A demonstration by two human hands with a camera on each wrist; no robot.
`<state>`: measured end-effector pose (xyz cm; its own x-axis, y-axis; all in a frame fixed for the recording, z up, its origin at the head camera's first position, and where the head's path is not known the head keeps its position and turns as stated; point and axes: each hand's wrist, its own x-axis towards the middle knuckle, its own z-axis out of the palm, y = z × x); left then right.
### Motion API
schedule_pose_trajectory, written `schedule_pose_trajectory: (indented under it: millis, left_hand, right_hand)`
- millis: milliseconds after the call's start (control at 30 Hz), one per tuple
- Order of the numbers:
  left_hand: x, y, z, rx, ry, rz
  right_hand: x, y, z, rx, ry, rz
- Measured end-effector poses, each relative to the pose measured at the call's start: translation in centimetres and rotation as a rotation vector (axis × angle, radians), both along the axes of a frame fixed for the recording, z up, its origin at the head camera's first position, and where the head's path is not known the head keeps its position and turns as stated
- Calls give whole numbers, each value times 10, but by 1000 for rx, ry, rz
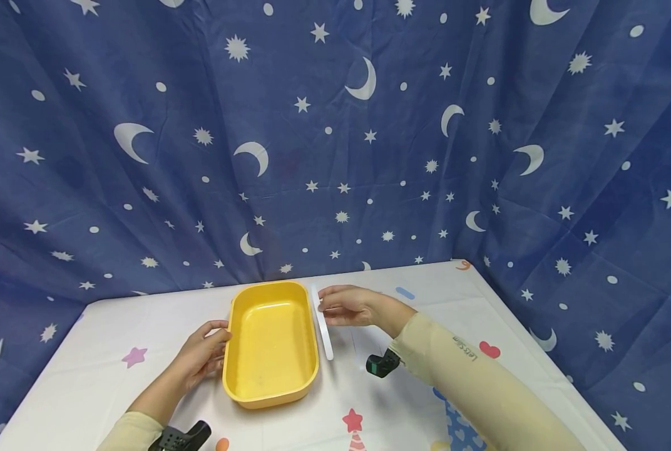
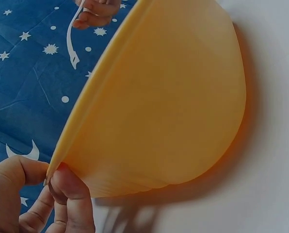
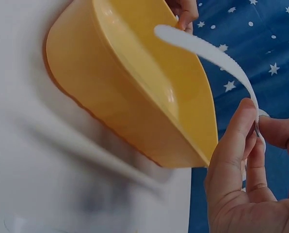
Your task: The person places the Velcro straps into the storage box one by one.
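A yellow plastic basin (image 1: 271,357), rectangular with rounded corners, rests on the table, its inside bare. My left hand (image 1: 201,352) is at its left side; in the left wrist view the thumb and forefinger pinch the rim (image 2: 86,92). Just beyond the right rim, my right hand (image 1: 349,305) holds a thin white strap (image 1: 323,332) between thumb and fingers. The right wrist view shows that strap (image 3: 202,48) as flat and curved, with a fuzzy edge and a rounded free end. Its other end is partly hidden by the fingers.
A white tablecloth (image 1: 161,332) with coloured prints covers the table. Blue curtains (image 1: 290,144) with stars and moons hang behind it and along the right. Black wrist cameras (image 1: 383,363) are worn on both arms.
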<state>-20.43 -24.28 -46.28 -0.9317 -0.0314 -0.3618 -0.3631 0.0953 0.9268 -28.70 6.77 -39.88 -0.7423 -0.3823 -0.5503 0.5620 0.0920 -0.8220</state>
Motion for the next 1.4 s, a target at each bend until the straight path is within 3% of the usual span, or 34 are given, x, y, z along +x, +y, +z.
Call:
schedule_pose_trajectory:
  millis: [733, 1400]
  left_hand:
    - [-1, -1, 1, 22, 7, -2]
    - [0, 0, 1, 39, 6, -7]
  right_hand:
    - [10, -26, -5, -47, -8, 64]
    - [17, -47, -16, -29, -5, 97]
